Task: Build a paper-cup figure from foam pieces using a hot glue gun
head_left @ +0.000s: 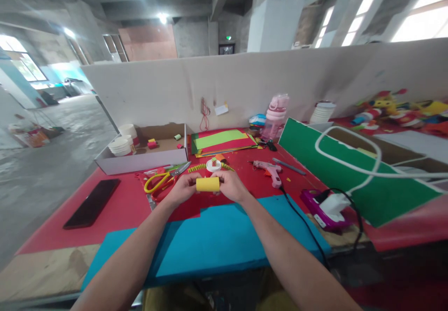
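A yellow paper roll lies level between my two hands, above the red table covering. My left hand is closed on its left end, and my right hand grips the right end. Just behind the roll stands a white paper cup with a small red and green piece on top. Green folded paper strips stick out on both sides of the cup. Left of my left hand are yellow-handled scissors. A pink glue gun lies to the right of my right hand.
Blue sheeting covers the table's front edge. A black phone lies at left. Behind are a cardboard box with cups and paper scraps, stacked coloured paper and a pink bottle. At right are a purple power strip and a green panel.
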